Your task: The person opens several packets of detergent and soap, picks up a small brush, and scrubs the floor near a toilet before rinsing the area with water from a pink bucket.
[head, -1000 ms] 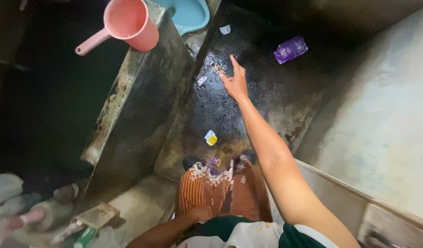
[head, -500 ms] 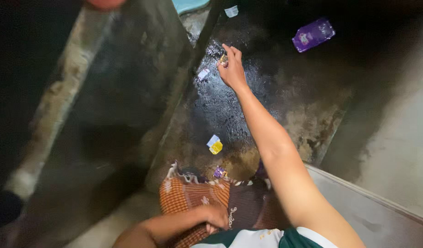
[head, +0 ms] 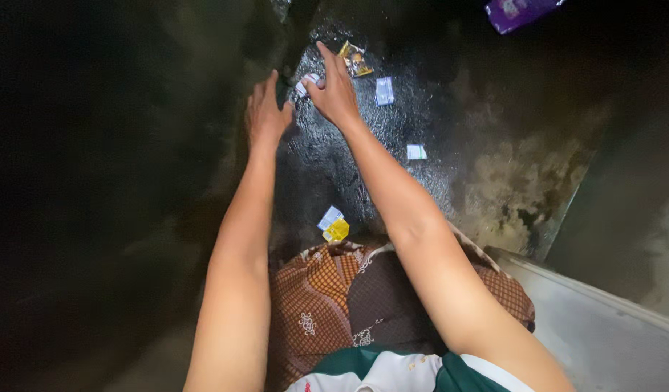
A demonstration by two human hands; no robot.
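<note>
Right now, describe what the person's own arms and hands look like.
Both arms are bare from shoulder to fingertips. The left hand and right hand wear no gloves, rings or watch. A green-and-white shirt and an orange-and-brown checked cloth show below.

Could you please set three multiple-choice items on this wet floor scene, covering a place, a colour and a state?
1. Where does the purple packet lie?
A. top right of the floor
B. beside the knees
C. under the left hand

2. What colour is the wrapper nearest the knees?
A. red
B. yellow
C. green

3. How is the right hand?
A. resting on the lap
B. clenched in the air
C. reaching to a small white scrap on the floor

Key: 1 A, it sits at the frame's upper right edge; 2 B, it is yellow beside a pale one; 3 C, its fingers meet the scrap, with the left hand spread alongside.
</note>
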